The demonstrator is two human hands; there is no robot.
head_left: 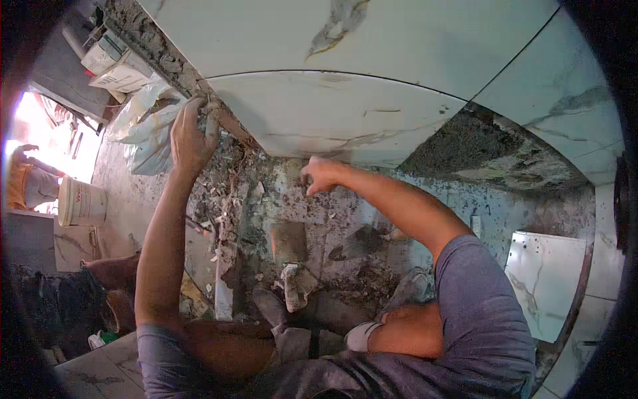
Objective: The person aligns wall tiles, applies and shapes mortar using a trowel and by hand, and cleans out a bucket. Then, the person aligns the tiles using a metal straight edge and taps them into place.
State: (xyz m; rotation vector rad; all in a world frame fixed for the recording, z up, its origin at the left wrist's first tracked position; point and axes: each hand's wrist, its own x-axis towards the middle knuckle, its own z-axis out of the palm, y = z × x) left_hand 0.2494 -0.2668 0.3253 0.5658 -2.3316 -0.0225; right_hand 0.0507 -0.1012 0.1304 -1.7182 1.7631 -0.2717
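Note:
A white marble-patterned tile [319,113] lies in front of me, with dark joints between it and the tiles beyond. My left hand [193,136] rests at the rough mortar edge [226,120] along the tile's left side, fingers stretched forward and thumb apart. Close to the tile's near edge is my right hand [320,175], its fingers curled in; I see nothing in them. Right of the tile, a bare patch of grey mortar [472,143] shows. Below the hands, a brownish rectangular piece [289,242] lies on the dirty floor near a crumpled pale cloth [297,286].
Rubble [222,193] is scattered at the left. A plastic bag [149,133], white boxes [123,66] and a white bucket [82,203] stand farther left. Another person's hand [26,151] shows at the far left. A white tile piece [546,282] leans at the right.

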